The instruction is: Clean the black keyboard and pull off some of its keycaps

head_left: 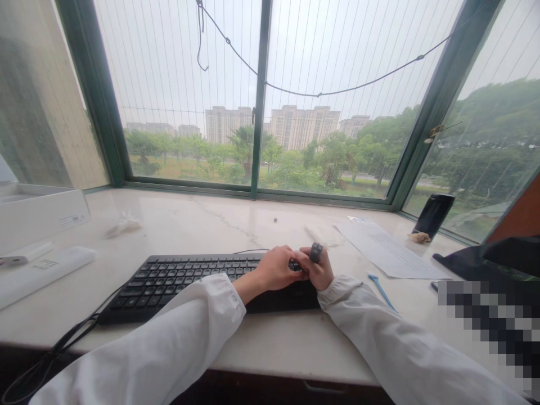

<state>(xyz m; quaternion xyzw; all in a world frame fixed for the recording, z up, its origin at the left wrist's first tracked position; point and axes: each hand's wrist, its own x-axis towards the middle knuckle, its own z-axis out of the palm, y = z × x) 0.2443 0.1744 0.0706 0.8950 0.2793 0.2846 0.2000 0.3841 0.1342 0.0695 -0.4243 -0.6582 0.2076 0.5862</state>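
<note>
A black keyboard (pixel 169 281) lies on the pale windowsill-like counter, its right part partly covered by my hands. My left hand (pixel 276 267) is over that part, fingers bent and tips together against the right hand's fingers. My right hand (pixel 319 270) is curled closed beside it, thumb and fingertips meeting my left fingers. A small black ribbed object (pixel 316 252) sits at the top of my right hand, against a finger; its kind is unclear. Whatever lies between the fingertips is hidden.
A blue stick-like tool (pixel 382 292) and a paper sheet (pixel 390 250) lie to the right, with a black cylinder (pixel 434 216) behind. A white box (pixel 42 211) and a long white strip (pixel 50 273) stand left. Black cable (pixel 54 351) hangs over the front edge.
</note>
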